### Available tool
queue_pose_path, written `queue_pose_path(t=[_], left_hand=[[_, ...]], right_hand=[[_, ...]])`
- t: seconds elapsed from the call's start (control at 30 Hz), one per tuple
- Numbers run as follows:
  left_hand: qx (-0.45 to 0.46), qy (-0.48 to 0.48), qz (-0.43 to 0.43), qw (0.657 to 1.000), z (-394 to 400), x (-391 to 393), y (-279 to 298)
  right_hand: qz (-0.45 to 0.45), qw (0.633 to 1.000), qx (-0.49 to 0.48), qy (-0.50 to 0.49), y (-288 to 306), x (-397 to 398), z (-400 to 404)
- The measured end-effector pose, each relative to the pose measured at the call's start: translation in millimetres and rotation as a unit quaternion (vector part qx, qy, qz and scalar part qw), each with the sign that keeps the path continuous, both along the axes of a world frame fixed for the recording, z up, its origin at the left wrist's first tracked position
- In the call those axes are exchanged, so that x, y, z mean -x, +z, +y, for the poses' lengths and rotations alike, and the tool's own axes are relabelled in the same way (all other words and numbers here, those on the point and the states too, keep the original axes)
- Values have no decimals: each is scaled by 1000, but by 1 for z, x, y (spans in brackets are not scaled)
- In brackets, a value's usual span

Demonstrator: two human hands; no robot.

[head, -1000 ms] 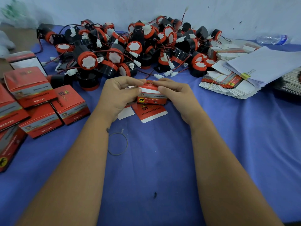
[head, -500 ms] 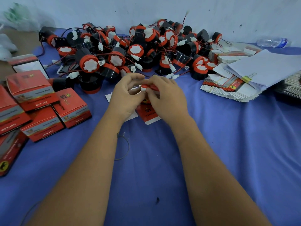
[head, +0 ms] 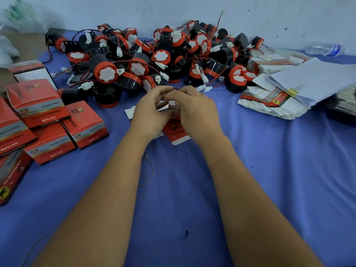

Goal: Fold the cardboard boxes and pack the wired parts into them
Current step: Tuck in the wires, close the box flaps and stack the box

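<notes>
Pale wall (head: pixel 269 14) (lightly speckled) behind blue-covered table (head: pixel 289 170).

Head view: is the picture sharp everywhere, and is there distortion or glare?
Head view: soft, even light, no glare; wide-angle bending at the edges; the folded boxes on the near left look smeared, the water bottle hazy; both hands fairly sharp.
</notes>
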State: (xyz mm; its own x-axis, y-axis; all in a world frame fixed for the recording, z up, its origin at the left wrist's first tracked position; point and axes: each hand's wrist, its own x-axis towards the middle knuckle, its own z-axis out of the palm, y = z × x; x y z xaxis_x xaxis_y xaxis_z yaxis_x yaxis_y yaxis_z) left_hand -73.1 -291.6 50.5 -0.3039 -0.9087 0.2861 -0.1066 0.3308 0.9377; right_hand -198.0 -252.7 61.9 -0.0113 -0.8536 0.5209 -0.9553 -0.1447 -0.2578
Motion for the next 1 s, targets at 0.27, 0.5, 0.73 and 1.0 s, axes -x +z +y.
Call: queue_pose_path(t=[0.27, 0.5, 0.73, 1.0], left_hand=[[6, 0, -25, 1000, 0, -2, 0], [43, 10, -16, 999, 1, -2, 0], [163, 87, -79, 980, 4, -2, -4], [243, 57, -147, 957, 5, -1, -3]], right_hand=[[-24, 999, -18, 29, 1, 1, 2], [-148, 989, -8, 26, 1, 4, 8], [-203, 978, 20, 34, -3, 6, 10], [-219, 973, 25, 63, -4, 11, 14]])
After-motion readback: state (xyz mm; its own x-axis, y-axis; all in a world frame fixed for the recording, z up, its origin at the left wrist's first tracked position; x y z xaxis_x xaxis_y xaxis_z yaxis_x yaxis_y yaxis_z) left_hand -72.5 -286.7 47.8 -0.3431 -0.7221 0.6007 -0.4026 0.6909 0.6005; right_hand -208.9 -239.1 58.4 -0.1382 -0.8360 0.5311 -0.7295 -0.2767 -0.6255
